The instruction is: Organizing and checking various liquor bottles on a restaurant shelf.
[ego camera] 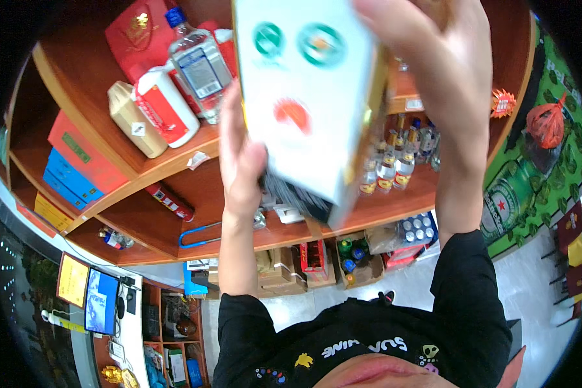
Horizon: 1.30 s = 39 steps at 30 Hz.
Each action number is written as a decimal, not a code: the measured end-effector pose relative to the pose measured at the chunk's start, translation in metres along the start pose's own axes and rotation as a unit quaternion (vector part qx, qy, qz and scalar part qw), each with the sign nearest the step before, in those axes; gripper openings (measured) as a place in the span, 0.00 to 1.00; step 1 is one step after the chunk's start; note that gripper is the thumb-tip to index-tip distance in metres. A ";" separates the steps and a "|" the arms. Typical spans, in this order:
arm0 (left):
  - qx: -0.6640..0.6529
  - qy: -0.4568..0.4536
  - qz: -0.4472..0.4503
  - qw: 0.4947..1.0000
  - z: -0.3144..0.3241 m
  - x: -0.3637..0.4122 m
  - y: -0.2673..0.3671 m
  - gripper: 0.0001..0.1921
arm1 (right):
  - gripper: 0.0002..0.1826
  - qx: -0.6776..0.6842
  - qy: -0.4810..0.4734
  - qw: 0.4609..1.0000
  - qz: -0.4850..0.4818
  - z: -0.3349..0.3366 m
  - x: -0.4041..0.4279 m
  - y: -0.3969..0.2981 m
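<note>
Raised in front of the shelves is a white box with gold edging, round green emblems, a red mark and a dark lower end; motion blurs it. My left hand grips its left side near the lower corner, thumb on the front. On the upper right side, my right hand holds the same box, its thumb over the edge and its other fingers largely out of sight. Just left of the box stand a clear glass bottle with a blue cap, a white and red bottle and a tan carton.
Wooden shelves curve around me, holding small clear bottles and a blue U-shaped lock. Below, cartons and a crate of bottles stand on the floor. A monitor sits at lower left.
</note>
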<state>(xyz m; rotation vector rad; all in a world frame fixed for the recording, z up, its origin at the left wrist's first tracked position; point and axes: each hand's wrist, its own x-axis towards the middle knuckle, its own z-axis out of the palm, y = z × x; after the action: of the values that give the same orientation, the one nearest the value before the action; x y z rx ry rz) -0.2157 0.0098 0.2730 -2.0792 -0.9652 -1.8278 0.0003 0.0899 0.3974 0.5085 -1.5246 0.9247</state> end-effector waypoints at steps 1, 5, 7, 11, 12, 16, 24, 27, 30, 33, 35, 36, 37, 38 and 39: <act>-0.132 -0.017 -0.167 0.977 0.007 -0.029 0.013 0.52 | 0.35 0.023 0.066 0.997 0.020 0.003 -0.013 0.021; -0.475 -0.076 -0.396 0.783 0.087 -0.137 0.043 0.74 | 0.51 0.093 -0.043 0.969 0.225 -0.058 -0.114 0.050; -0.485 -0.044 -0.477 0.732 0.119 -0.168 0.053 0.70 | 0.54 0.126 -0.025 0.936 0.328 -0.074 -0.159 0.063; -0.471 0.028 -0.520 0.712 0.162 -0.211 0.056 0.61 | 0.54 0.038 0.012 0.908 0.417 -0.128 -0.239 0.077; -0.466 0.023 -0.535 0.704 0.167 -0.219 0.055 0.60 | 0.51 0.048 0.015 0.901 0.432 -0.139 -0.256 0.078; -0.463 -0.018 -0.568 0.681 0.180 -0.217 0.045 0.59 | 0.46 0.056 0.048 0.878 0.472 -0.164 -0.288 0.079; -0.300 -0.007 -0.612 0.732 0.248 -0.219 0.031 0.57 | 0.40 0.023 0.105 0.793 0.600 -0.212 -0.325 0.072; -0.103 -0.077 -0.590 0.797 0.280 -0.194 0.034 0.57 | 0.37 -0.057 0.049 0.818 0.570 -0.221 -0.357 0.080; -0.137 -0.115 -0.623 0.761 0.288 -0.195 0.036 0.53 | 0.35 0.031 0.125 0.779 0.613 -0.241 -0.372 0.091; -0.170 -0.084 -0.628 0.754 0.306 -0.202 0.031 0.51 | 0.32 0.169 0.211 0.735 0.622 -0.250 -0.376 0.088; -0.167 -0.054 -0.603 0.778 0.320 -0.209 0.030 0.50 | 0.31 0.188 0.252 0.733 0.603 -0.249 -0.378 0.085; -0.171 -0.033 -0.628 0.758 0.328 -0.208 0.031 0.50 | 0.32 0.163 0.243 0.746 0.598 -0.252 -0.385 0.090; -0.176 -0.012 -0.651 0.738 0.335 -0.208 0.033 0.50 | 0.32 0.167 0.241 0.742 0.603 -0.258 -0.390 0.091; -0.180 -0.008 -0.648 0.740 0.338 -0.210 0.031 0.49 | 0.32 0.173 0.225 0.736 0.614 -0.264 -0.394 0.091; -0.176 -0.003 -0.653 0.736 0.341 -0.209 0.032 0.49 | 0.32 0.181 0.210 0.730 0.625 -0.266 -0.395 0.091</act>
<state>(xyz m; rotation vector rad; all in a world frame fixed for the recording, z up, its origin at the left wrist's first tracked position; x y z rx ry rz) 0.0748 0.1051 0.0125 -1.4903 -2.7166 -2.6568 0.1669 0.2777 -0.0178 -0.6049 -1.1205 2.2208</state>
